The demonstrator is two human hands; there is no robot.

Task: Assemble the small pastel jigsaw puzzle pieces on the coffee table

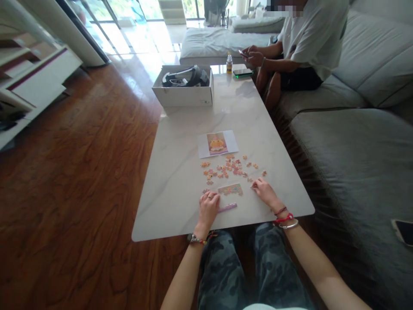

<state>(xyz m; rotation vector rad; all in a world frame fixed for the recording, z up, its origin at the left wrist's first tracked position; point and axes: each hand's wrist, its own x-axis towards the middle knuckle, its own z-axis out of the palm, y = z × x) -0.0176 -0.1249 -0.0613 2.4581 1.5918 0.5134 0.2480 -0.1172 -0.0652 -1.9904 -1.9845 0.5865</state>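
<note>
Puzzle pieces [237,167] in orange and pink lie scattered on the white table. Just in front of me is a joined section of puzzle [230,189] with an uneven lower edge. Below it lies a narrow pinkish-purple strip [227,208], its left end close to my left hand [209,207]. That hand rests on the table with its fingers curled together, hiding whatever they may hold. To the right of the joined section, my right hand [265,191] pinches a small puzzle piece [253,186], mostly covered by the fingertips. Beyond the loose pieces lies a printed picture [217,144] of a yellow figure.
A white box [187,95] holding a dark headset-like device [187,77] stands at the table's far end. Near it are a small bottle [229,63] and a tablet-like device [242,72]. Another person [311,47] sits on the grey sofa [351,142], holding a phone.
</note>
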